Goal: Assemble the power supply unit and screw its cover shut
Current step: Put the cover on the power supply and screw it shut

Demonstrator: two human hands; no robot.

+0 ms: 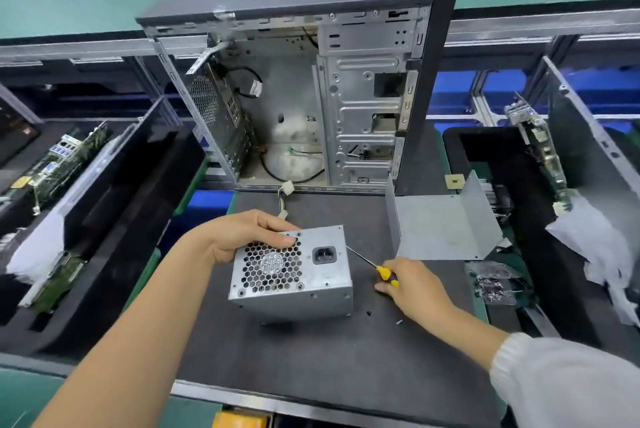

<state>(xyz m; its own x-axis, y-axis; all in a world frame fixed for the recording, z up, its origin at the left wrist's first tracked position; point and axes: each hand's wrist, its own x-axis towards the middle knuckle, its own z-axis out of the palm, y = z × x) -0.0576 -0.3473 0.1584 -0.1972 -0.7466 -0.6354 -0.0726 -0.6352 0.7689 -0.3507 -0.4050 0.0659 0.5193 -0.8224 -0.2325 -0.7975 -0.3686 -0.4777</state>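
An open grey steel computer tower case (311, 88) stands upright at twelve o'clock on the dark grey work mat (311, 351), its side panel off and bare interior facing the viewer; loose black cables curl on its floor and a white multi-wire connector (286, 189) hangs out over its lower lip. At two o'clock from the mat's centre a bent sheet-metal cover of plain grey steel (443, 230) lies flat with its side flanges turned up. Black foam trays holding green circuit boards (62, 168) flank the mat at nine o'clock and three o'clock, and a clear bag of small dark screws (493, 284) lies at three o'clock. Two loose black screws (370, 313) rest on the mat at five o'clock from the unit, near the right wrist.

The boxy silver-grey metal power supply unit (291, 275) sits on the mat's centre, just in front of the case. Its fan face points up toward the viewer, with its long axis running nine to three o'clock. That face carries a honeycomb fan grille on the left, a black three-pin power socket on the right, and screws at the grille corners.

The left hand (249, 235) grips the unit's far left top edge, thumb pressed on the grille corner. The right hand (412, 289) holds a yellow-handled slim screwdriver (372, 265), fingers curled round the handle, its tip pointing to ten o'clock near the unit's right edge.
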